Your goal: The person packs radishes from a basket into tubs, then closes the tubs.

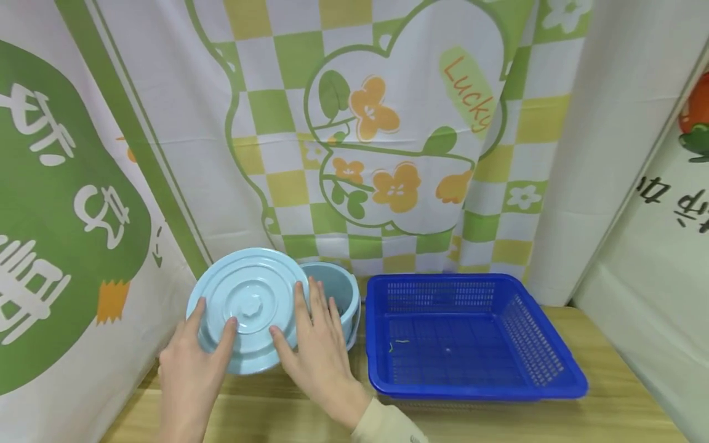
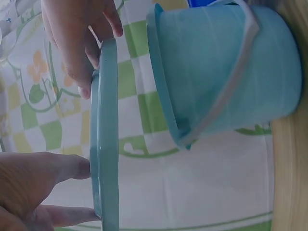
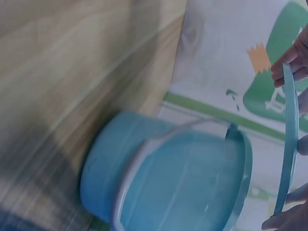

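A round light-blue lid with a small central knob is held up by both hands, in front of and partly over a light-blue bucket. My left hand grips the lid at its lower left, the thumb on the top face. On the lid's right side my right hand holds the rim with fingers spread. In the left wrist view a gap separates the lid from the upright bucket, whose pale handle hangs down its side. The lid hides most of the bucket's inside in the head view.
To the bucket's right stands a blue perforated basket with thin yellow-green scraps on its bottom. Both stand on a wood-grain table. A printed cloth hangs close behind, with more cloth at both sides.
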{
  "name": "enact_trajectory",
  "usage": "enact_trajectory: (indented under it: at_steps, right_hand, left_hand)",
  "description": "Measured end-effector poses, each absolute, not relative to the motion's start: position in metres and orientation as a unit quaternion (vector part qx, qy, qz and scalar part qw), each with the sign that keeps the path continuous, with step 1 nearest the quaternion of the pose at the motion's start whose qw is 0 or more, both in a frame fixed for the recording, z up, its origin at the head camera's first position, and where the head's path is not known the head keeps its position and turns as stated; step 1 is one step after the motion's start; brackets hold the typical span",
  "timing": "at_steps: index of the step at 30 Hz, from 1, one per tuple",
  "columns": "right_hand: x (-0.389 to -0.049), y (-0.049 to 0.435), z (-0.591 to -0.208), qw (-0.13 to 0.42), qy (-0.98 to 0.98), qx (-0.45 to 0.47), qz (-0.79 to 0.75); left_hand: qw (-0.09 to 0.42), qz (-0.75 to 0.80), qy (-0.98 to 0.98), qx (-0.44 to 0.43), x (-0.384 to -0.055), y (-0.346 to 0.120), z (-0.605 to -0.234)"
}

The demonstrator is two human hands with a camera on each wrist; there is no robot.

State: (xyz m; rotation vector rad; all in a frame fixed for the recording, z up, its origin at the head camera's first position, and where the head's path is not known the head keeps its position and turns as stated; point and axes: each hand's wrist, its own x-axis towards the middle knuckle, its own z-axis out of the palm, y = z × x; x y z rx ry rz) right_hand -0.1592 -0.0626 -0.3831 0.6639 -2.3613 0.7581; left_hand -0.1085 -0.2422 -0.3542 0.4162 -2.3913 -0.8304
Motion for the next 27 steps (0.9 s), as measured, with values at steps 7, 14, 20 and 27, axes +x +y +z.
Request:
enact_trajectory:
  at_steps: [7, 14, 20, 27]
  right_hand:
    - [-0.178, -0.038, -0.378, 0.287, -0.882, 0.226, 0.299]
    - [-0.194, -0.018, -0.373, 0.256, -0.895, 0.194, 0.311]
    - [-0.205, -0.011, -0.374, 0.224, -0.907, 0.179, 0.308]
    - [-0.214, -0.009, -0.383, 0.192, -0.916, 0.165, 0.312]
  left_hand:
    - [0.273, -0.309, -0.905, 0.103, -0.138, -0.22, -0.348]
    - [0.23, -0.292, -0.926, 0.069, -0.163, -0.203, -0.346]
    - [0.177, -0.285, -0.94, 0.063, -0.177, -0.194, -0.351]
    - [0.167, -0.287, -0.94, 0.079, -0.186, -0.19, -0.361]
